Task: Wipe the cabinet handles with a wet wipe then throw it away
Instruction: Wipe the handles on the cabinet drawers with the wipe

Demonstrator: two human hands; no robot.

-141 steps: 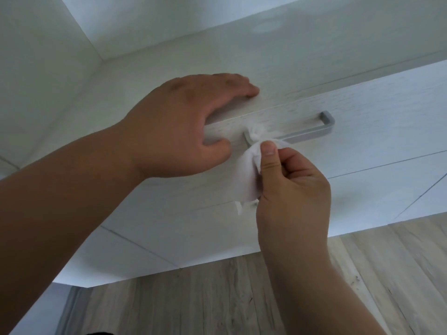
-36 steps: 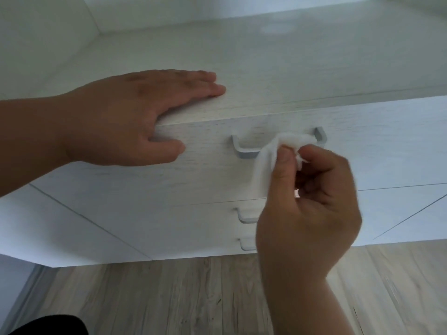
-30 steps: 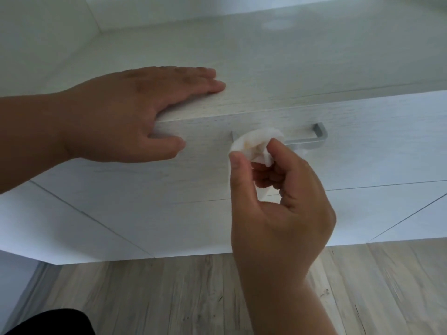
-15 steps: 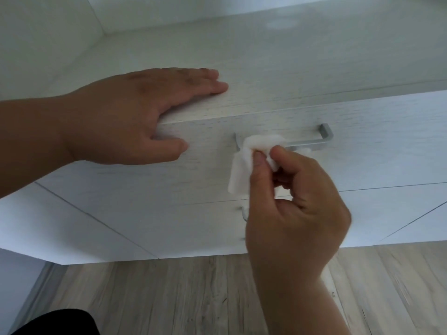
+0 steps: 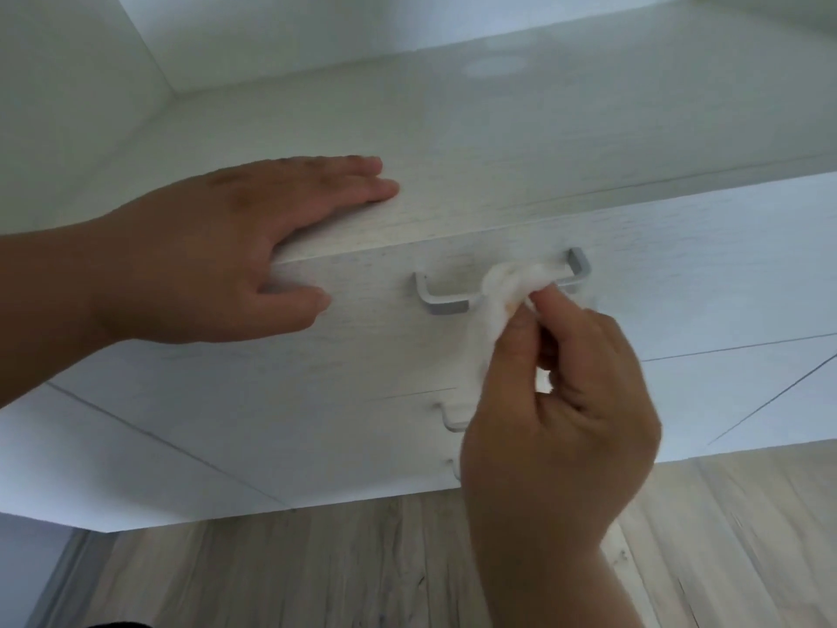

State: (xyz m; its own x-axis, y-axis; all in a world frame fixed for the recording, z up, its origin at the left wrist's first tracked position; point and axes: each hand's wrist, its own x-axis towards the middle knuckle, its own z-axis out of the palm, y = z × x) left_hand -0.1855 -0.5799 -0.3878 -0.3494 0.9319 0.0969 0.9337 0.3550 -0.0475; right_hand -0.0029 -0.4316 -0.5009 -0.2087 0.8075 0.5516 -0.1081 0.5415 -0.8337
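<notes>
The wet wipe (image 5: 511, 290) has slid rightward along the handle (image 5: 441, 305), wrapped on it and pinched by the right hand (image 5: 559, 428). The left hand (image 5: 217, 258) lies flat, released, on the surface (image 5: 543, 142) beside it.

Left hand (image 5: 226, 251) lies flat, fingers straight together, thumb spread. Right hand (image 5: 557, 414) points upward, thumb and fingertips pinching a wet wipe (image 5: 512, 287).

My right hand (image 5: 557, 401) has carried the wet wipe (image 5: 507, 292) rightward along the top handle (image 5: 446, 305), from its left end to past its middle; the handle's left end now lies uncovered.
</notes>
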